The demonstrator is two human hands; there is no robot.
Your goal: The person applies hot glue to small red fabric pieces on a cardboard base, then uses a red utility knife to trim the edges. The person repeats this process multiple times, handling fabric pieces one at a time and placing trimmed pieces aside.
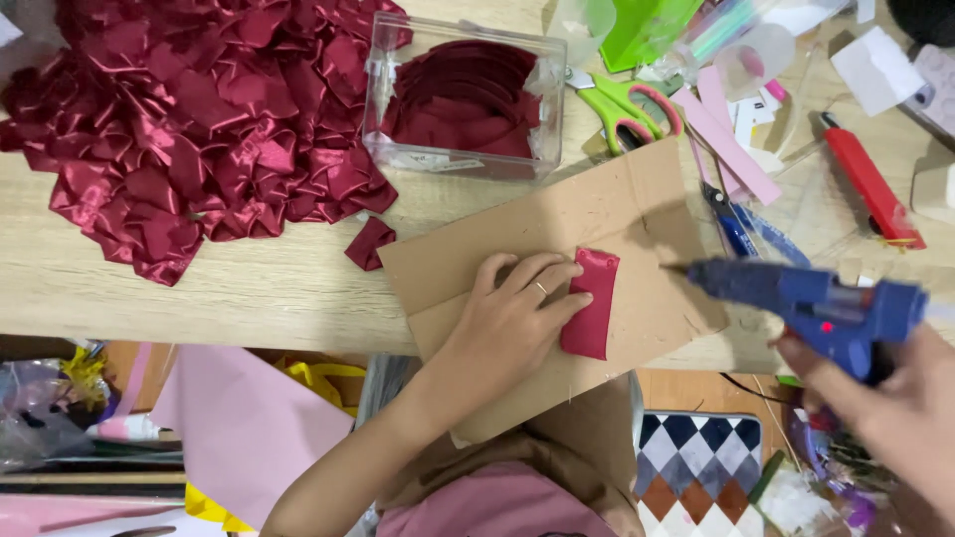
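Observation:
My left hand (517, 318) presses flat on a dark red satin ribbon strip (591, 308) that lies on a brown cardboard sheet (557, 224). Its fingers hold down the strip's left edge. My right hand (895, 408) grips a blue hot glue gun (816, 308), whose nozzle points left toward the strip from a short distance away, not touching it. A single folded red petal (369, 243) lies just left of the cardboard.
A big heap of folded red satin petals (189, 129) fills the table's left. A clear plastic box (463, 94) holds cut red strips. Green scissors (622, 109), pink paper strips (726, 144), blue pliers (741, 229) and a red cutter (870, 184) lie at right.

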